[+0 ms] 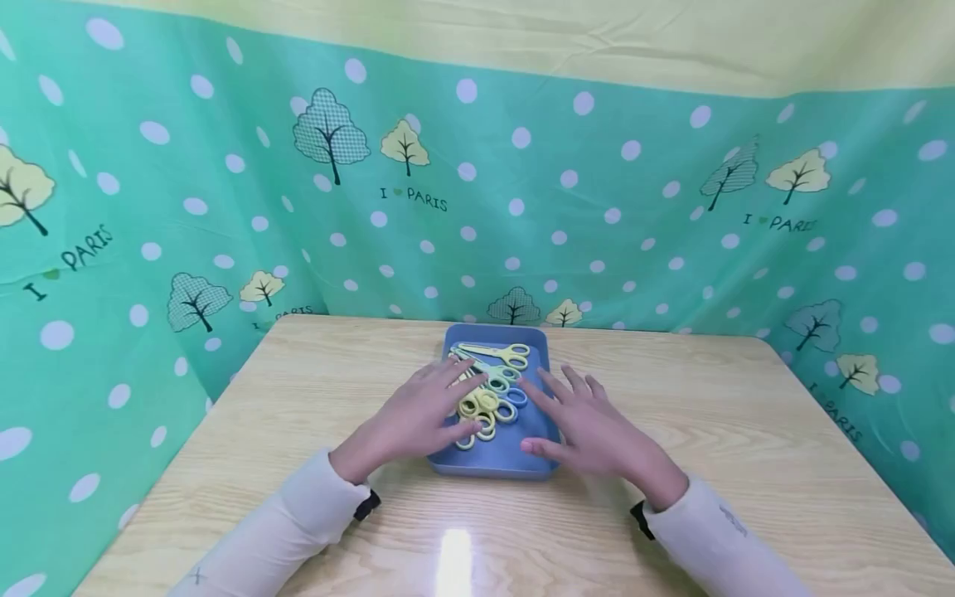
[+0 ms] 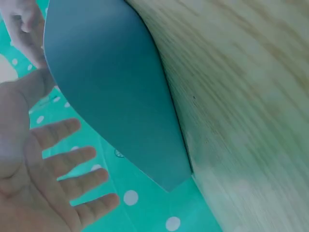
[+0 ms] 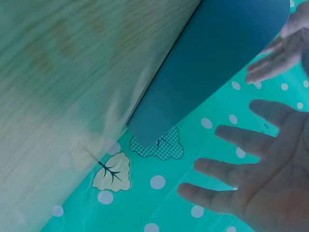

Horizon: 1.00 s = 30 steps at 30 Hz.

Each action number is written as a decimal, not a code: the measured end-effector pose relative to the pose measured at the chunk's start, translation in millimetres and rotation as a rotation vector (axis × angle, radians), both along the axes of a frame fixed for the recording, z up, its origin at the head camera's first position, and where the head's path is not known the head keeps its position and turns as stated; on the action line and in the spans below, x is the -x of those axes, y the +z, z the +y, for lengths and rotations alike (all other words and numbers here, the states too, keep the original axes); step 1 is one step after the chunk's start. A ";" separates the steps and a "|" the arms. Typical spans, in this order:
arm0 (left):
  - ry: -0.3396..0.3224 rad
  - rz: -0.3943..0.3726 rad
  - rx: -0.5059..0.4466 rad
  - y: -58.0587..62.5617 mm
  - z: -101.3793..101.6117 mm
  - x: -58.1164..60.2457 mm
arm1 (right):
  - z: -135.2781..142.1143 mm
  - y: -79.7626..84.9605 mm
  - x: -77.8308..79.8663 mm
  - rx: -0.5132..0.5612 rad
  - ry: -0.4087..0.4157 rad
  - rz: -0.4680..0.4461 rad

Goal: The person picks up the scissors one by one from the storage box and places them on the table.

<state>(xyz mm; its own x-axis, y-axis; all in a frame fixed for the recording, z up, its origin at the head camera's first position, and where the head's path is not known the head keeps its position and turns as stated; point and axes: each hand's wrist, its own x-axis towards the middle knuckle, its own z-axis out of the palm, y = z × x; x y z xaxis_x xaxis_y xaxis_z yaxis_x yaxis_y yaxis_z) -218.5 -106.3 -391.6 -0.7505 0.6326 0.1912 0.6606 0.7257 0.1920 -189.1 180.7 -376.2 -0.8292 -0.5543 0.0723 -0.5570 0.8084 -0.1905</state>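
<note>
A blue rectangular tray [image 1: 500, 460] on the table holds several small scissors with yellow, green and blue handles. One yellow pair of scissors [image 1: 501, 354] lies across the far end; others overlap along the left half, partly hidden under the left hand. Over the tray's left side is the left hand [image 1: 425, 414], palm down with fingers spread. The right hand [image 1: 589, 427] hovers at the right side, its fingers straight and apart. Neither hand holds anything. Both wrist views show the outstretched fingers beside the tray's outer wall [image 2: 111, 87].
The wooden table [image 1: 716, 431] extends to both sides of the tray. Behind it and at the sides hangs a green dotted curtain [image 1: 522, 182] printed with trees. A bright light reflection lies on the near tabletop.
</note>
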 end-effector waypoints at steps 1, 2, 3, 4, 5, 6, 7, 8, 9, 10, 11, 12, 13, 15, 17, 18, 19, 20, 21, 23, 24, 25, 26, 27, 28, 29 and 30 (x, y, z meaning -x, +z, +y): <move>0.020 0.006 -0.017 0.5 -0.5 0.8 | -2.5 1.7 1.8 -0.002 0.008 0.023; 0.044 0.005 -0.034 1.2 -1.1 1.3 | -4.9 2.9 4.1 -0.003 0.019 0.047; 0.069 -0.003 -0.055 1.8 -1.5 2.1 | -7.4 4.3 6.7 -0.001 0.026 0.063; 0.101 -0.016 -0.078 2.6 -1.8 2.7 | -9.8 5.6 9.8 0.003 0.031 0.080; 0.137 -0.032 -0.097 3.0 -2.2 3.6 | -12.3 7.1 13.3 0.010 0.034 0.094; 0.175 -0.050 -0.112 3.1 -2.9 4.7 | -14.5 8.1 17.0 0.012 0.031 0.104; 0.212 -0.071 -0.131 3.1 -3.7 6.0 | -16.4 8.9 21.6 0.013 0.028 0.113; 0.245 -0.094 -0.152 2.5 -4.8 7.7 | -17.8 8.9 26.7 0.016 0.021 0.121; 0.274 -0.121 -0.183 1.9 -5.9 9.6 | -19.3 8.9 31.8 0.014 0.008 0.124; 0.299 -0.153 -0.212 1.4 -7.1 11.2 | -20.3 8.4 37.1 0.012 -0.001 0.129; 0.319 -0.182 -0.240 0.5 -8.6 13.4 | -21.1 7.7 42.5 0.008 -0.011 0.131; 0.330 -0.210 -0.269 -0.1 -9.7 15.5 | -22.0 7.1 47.6 0.006 -0.017 0.131; 0.336 -0.240 -0.300 -1.4 -11.3 18.2 | -23.0 5.7 53.5 0.003 -0.016 0.135; 0.347 -0.303 -0.355 -2.1 -13.9 22.0 | -26.2 3.7 63.4 -0.007 -0.013 0.128; 0.363 -0.361 -0.391 -3.5 -15.6 25.4 | -29.5 2.1 72.4 -0.025 -0.002 0.125; 0.375 -0.397 -0.414 -4.0 -16.1 26.5 | -31.5 1.6 76.1 -0.034 0.002 0.122; 0.386 -0.442 -0.441 -4.5 -16.7 27.4 | -33.3 1.3 79.4 -0.047 0.003 0.117; 0.402 -0.490 -0.472 -4.7 -16.9 28.0 | -35.4 1.3 82.5 -0.055 0.006 0.109; 0.416 -0.537 -0.502 -5.3 -17.0 28.7 | -37.4 1.2 85.3 -0.065 0.010 0.103; 0.443 -0.622 -0.559 -6.5 -17.0 30.4 | -41.0 1.6 89.7 -0.075 0.019 0.078; 0.456 -0.657 -0.584 -7.3 -16.8 31.4 | -42.8 1.8 91.6 -0.075 0.025 0.059; 0.466 -0.684 -0.604 -7.7 -16.7 32.2 | -44.5 2.1 93.3 -0.074 0.032 0.037; 0.473 -0.696 -0.615 -8.3 -16.9 33.1 | -46.2 2.1 95.1 -0.074 0.039 0.011; 0.476 -0.704 -0.623 -8.9 -17.2 33.6 | -47.7 1.9 96.9 -0.072 0.046 -0.018; 0.477 -0.708 -0.629 -9.3 -17.4 34.4 | -49.0 1.6 98.7 -0.070 0.056 -0.045; 0.478 -0.715 -0.638 -10.0 -17.8 35.1 | -50.1 1.1 100.7 -0.070 0.066 -0.070; 0.478 -0.723 -0.649 -10.3 -18.2 35.6 | -51.0 0.4 102.7 -0.073 0.078 -0.092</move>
<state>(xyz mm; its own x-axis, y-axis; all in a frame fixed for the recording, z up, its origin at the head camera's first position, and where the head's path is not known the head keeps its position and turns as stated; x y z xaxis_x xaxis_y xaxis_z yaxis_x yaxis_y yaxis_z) -254.1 -124.6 -401.9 -0.9620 0.1822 -0.2031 -0.0879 0.4977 0.8629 -291.8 129.7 -375.8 -0.7844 -0.6186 -0.0450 -0.6019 0.7767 -0.1855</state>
